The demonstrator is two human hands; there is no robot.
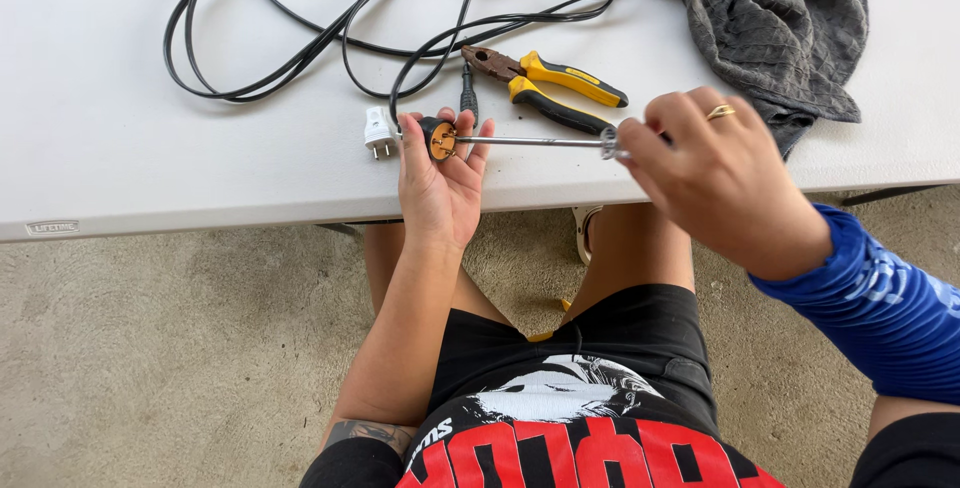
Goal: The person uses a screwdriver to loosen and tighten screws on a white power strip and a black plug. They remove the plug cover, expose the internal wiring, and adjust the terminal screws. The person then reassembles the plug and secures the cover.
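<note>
At the near edge of the white surface point(150, 168), the left hand point(437, 183) cups a black plug point(438, 138), fingers curled round it, orange face open to view. From three o'clock the right hand point(715, 173) is closed on a screwdriver point(540, 141), tip at the plug: it looks mid-job, casing still apart. Just at nine o'clock lies a white plug point(378, 133); beyond, yellow-handled pliers point(545, 83), black cables point(300, 38) crowding the work, a grey cloth point(780, 18) at one o'clock.
</note>
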